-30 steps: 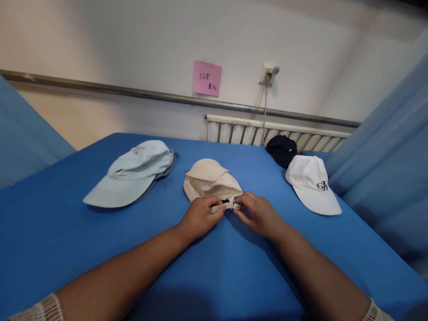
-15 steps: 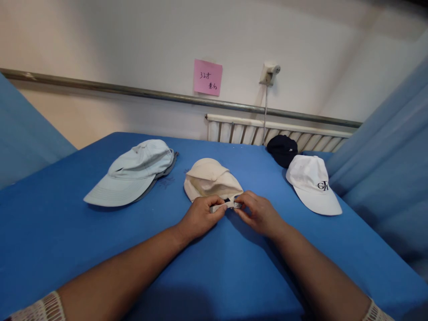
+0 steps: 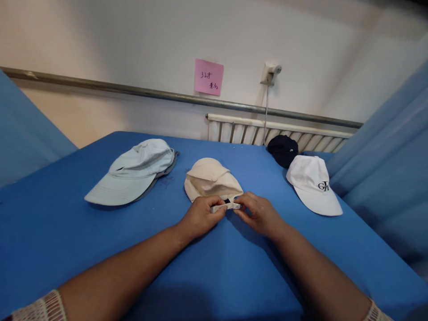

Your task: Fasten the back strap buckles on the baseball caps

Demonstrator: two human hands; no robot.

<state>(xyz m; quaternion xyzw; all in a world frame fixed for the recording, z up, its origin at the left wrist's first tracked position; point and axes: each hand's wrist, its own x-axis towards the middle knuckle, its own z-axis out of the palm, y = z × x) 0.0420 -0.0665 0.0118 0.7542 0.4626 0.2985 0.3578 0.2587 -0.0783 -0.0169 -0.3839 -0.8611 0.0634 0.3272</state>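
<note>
Barely any movement: hands [image 3: 202, 216] pinched on narrow strap [image 3: 229, 206] of the creased, domed beige cap [image 3: 208, 170].

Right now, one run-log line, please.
left hand: pinching strap | right hand: strap's other end | beige cap: on blue surface | white cap: right

strap [image 3: 222, 207]: partly hidden by left hand [image 3: 202, 216] | clasp [image 3: 236, 206]: partly behind right hand [image 3: 262, 215], marking illegible | grey cap [image 3: 166, 171]: mostly under pale cap [image 3: 137, 167] | navy cap [image 3: 281, 150]: logo too small | sleeves [image 3: 43, 306]: cut off
</note>
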